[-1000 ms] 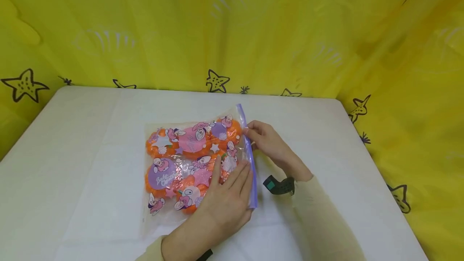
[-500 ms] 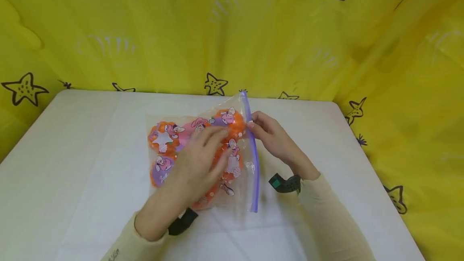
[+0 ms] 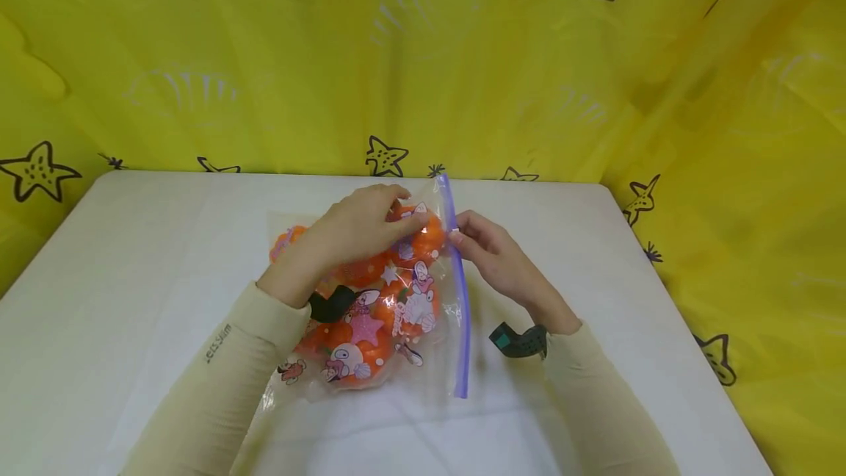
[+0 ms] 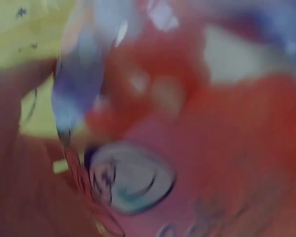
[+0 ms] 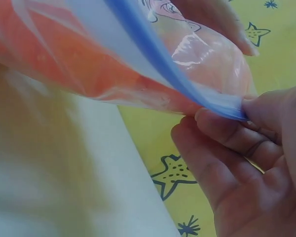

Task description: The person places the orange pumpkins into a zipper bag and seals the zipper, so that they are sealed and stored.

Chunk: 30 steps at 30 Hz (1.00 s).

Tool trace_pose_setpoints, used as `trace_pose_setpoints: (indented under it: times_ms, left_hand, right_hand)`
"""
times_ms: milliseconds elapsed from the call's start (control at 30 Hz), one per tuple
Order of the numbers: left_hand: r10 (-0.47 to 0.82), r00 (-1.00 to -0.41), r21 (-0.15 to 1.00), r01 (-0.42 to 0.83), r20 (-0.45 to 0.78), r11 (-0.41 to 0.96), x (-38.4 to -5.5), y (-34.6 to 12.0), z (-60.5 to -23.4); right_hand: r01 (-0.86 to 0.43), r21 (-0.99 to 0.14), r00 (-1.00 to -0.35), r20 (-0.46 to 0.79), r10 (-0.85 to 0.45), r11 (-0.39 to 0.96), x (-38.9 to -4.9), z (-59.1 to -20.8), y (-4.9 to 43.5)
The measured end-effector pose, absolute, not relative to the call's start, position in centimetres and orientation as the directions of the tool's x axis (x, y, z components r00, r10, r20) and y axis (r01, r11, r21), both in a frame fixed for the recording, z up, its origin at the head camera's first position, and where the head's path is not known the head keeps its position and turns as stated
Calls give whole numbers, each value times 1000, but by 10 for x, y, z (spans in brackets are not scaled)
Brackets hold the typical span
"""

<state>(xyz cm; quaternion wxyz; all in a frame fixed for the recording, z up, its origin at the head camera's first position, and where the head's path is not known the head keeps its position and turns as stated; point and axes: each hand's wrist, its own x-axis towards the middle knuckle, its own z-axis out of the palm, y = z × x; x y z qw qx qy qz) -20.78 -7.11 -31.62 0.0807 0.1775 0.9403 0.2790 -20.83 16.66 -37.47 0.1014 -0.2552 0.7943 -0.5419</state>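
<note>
A clear zip bag [image 3: 432,369] with pink and purple printed characters holds several round, lobed orange things [image 3: 357,347] with bits of green. Its purple zip strip [image 3: 461,322] runs along the right side. My right hand [image 3: 502,263] pinches this strip in its upper half between thumb and fingers; the right wrist view shows the pinch on the strip [image 5: 160,61] closely. My left hand [image 3: 360,226] lies over the bag's far upper part, fingers curled over the top edge and thumb against an orange lump. The left wrist view is blurred, with the printed bag [image 4: 212,148] filling most of it.
The bag lies on a white table [image 3: 158,300]. A yellow cloth [image 3: 297,57] with starfish and shell drawings hangs behind and at the sides. Dark wrist-worn devices, such as the right one [image 3: 518,340], sit at both cuffs.
My left hand has moved from pressing flat on the bag's lower right to its upper edge, where its fingers curl. My right hand stays at the strip. The zip end has lifted and shifted slightly.
</note>
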Motion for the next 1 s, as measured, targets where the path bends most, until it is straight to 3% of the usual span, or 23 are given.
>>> trace_pose_setpoints:
  times_ms: [367, 600, 833, 1000]
  left_hand:
    - [559, -785, 695, 247, -265, 675, -241, -74, -311]
    - [558, -813, 731, 276, -169, 624, -242, -69, -316]
    - [555, -806, 720, 260, -206, 644, -240, -64, -319]
    - [523, -834, 693, 274, -174, 667, -239, -59, -324]
  right_hand:
    - [-289, -924, -852, 130, -507, 249, -206, -377, 165]
    - [-254, -919, -875, 87, -476, 301, -206, -374, 167]
    - [-222, -909, -888, 40, -458, 352, -204, -375, 168]
    - [-163, -918, -901, -11, -434, 360, -204, -380, 168]
